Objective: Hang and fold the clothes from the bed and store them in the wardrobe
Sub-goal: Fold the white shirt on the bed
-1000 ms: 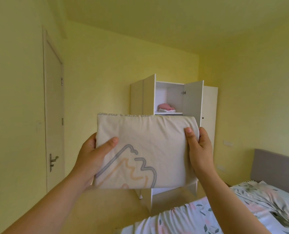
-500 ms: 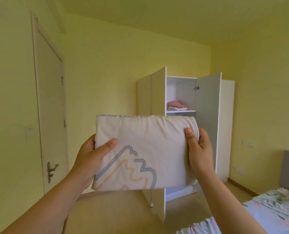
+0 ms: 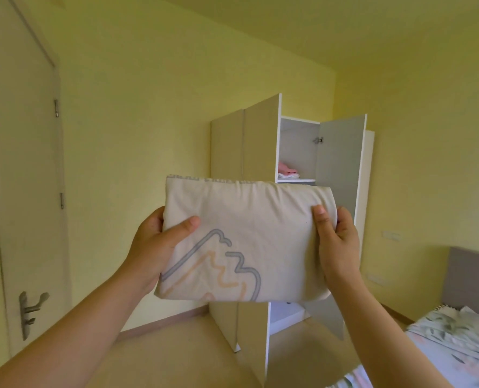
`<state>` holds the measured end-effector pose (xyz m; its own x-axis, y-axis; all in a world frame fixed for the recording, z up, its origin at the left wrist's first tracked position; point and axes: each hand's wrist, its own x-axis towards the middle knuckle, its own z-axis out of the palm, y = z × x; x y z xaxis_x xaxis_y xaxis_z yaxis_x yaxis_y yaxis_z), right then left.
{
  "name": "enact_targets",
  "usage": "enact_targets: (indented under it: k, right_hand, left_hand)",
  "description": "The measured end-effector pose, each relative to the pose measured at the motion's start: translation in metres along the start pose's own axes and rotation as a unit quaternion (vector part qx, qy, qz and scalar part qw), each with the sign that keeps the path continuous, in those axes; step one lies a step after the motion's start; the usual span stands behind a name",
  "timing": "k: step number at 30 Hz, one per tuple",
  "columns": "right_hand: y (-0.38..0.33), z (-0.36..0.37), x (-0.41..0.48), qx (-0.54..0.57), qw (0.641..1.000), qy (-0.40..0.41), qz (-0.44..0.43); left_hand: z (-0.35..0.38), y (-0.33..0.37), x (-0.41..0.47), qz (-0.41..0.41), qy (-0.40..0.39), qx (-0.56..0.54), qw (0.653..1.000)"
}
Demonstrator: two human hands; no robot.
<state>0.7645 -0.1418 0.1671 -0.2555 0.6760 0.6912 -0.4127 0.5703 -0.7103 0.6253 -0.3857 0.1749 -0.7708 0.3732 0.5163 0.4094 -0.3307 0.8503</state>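
I hold a folded cream garment [image 3: 241,236] with a grey and orange line print up in front of me. My left hand [image 3: 154,245] grips its left edge, thumb on top. My right hand [image 3: 336,247] grips its right folded edge, thumb on the front. Behind the garment stands the white wardrobe [image 3: 260,141] with both doors swung open. A folded pink garment [image 3: 287,170] lies on its upper shelf [image 3: 295,180]. The wardrobe's lower part is mostly hidden by the garment.
A closed door [image 3: 22,191] with a metal handle [image 3: 29,306] is on the left wall. The bed [image 3: 457,345] with a floral cover and grey headboard [image 3: 471,281] is at the lower right. Bare floor [image 3: 176,351] lies between me and the wardrobe.
The wardrobe has grown larger and shifted right in view as I came closer. The bed has slid toward the right edge. Both hands keep the same grip on the garment.
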Motion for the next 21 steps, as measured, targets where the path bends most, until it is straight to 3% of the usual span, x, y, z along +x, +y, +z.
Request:
enact_targets:
  k: [21]
  right_hand:
    - [0.166, 0.178, 0.138, -0.036, 0.998, 0.053, 0.001]
  left_hand:
    - [-0.034, -0.156, 0.265, 0.001, -0.058, -0.034, 0.998]
